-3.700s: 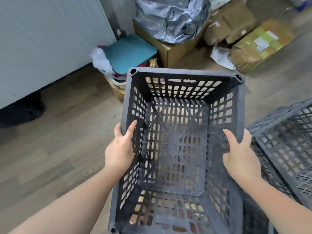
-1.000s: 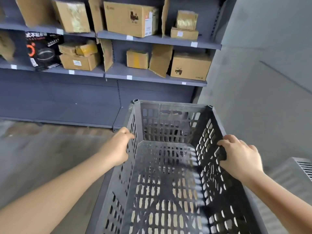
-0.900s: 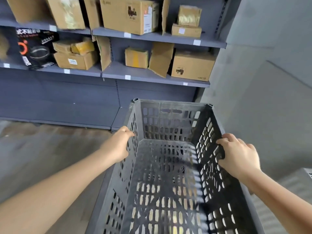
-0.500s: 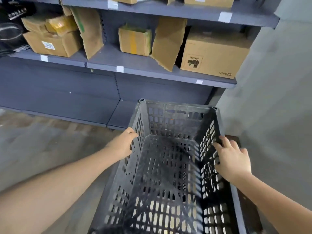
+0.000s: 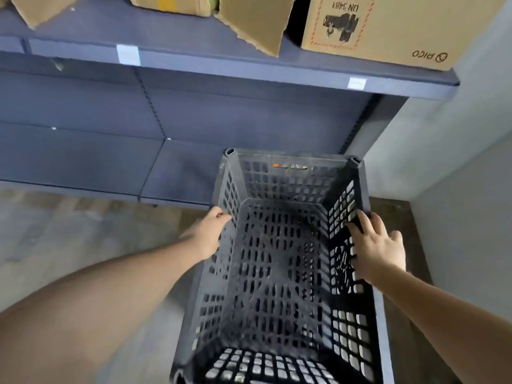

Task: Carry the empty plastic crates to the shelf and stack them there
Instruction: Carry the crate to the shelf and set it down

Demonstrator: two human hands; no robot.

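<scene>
The shelf (image 5: 221,70) carries cardboard boxes (image 5: 388,26) above; its bottom board lies under the crate's far end. The crate (image 5: 279,261) hangs between both outstretched arms. The left hand (image 5: 206,235) grips its left wall; the right hand (image 5: 375,246) grasps its right rim, fingers spread over it.
</scene>
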